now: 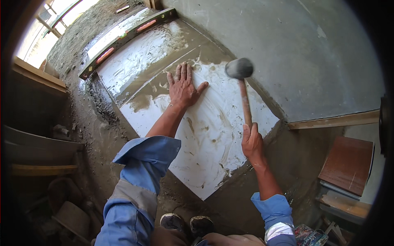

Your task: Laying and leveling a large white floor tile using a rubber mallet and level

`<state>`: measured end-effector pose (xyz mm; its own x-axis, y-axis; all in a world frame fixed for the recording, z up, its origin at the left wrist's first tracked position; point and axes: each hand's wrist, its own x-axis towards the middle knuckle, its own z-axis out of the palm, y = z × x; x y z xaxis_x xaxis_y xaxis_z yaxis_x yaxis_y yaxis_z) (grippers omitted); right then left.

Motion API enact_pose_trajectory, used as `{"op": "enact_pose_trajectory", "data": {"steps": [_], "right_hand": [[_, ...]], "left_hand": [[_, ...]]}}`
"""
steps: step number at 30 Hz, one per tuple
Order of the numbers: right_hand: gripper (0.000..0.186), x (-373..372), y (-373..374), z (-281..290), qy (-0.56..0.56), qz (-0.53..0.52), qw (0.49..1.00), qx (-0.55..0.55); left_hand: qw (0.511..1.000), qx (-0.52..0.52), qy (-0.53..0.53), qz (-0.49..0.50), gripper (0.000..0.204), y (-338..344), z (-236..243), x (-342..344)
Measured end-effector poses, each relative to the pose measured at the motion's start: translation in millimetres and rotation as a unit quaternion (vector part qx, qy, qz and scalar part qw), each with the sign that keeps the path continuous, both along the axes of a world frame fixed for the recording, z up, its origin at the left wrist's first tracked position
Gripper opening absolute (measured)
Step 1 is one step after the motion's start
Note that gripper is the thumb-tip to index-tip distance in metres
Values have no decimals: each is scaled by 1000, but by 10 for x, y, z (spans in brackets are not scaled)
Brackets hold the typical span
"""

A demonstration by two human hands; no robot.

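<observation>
My left hand [184, 88] lies flat with spread fingers on a large white floor tile [205, 135] smeared with grey-brown mortar. In my right hand [252, 141] is the wooden handle of a rubber mallet [239, 69]. The mallet's dark head, a little blurred, is over the tile's far right edge, near the wall; I cannot tell whether it touches. Beyond a straight joint lies a second white tile [135, 61], wet and partly covered with mortar. A long spirit level [127, 39] with orange grips rests across that farther tile.
A grey plastered wall [295, 53] rises along the right. Wet mortar and dirt [98, 135] surround the tiles. Reddish-brown tiles [347, 164] are stacked at the right. Wooden boards [41, 76] and dark clutter stand at the left. My shoes [201, 224] are just below the near tile corner.
</observation>
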<state>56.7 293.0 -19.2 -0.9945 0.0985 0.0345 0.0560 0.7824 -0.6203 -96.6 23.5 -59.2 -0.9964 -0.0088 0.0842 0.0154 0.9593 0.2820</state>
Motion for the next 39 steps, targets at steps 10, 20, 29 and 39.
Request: {"op": "enact_pose_trajectory", "data": {"steps": [10, 20, 29, 39], "right_hand": [[34, -86, -292, -10, -65, 20, 998, 7], [33, -101, -471, 14, 13, 6, 998, -58], [32, -373, -382, -57, 82, 11, 995, -61], [33, -343, -523, -7, -64, 20, 994, 81]], "left_hand": [[999, 1, 27, 46, 90, -92, -84, -202], [998, 19, 27, 49, 82, -111, -94, -246], [998, 14, 38, 49, 76, -95, -80, -265], [998, 25, 32, 54, 76, -152, -106, -218]]}}
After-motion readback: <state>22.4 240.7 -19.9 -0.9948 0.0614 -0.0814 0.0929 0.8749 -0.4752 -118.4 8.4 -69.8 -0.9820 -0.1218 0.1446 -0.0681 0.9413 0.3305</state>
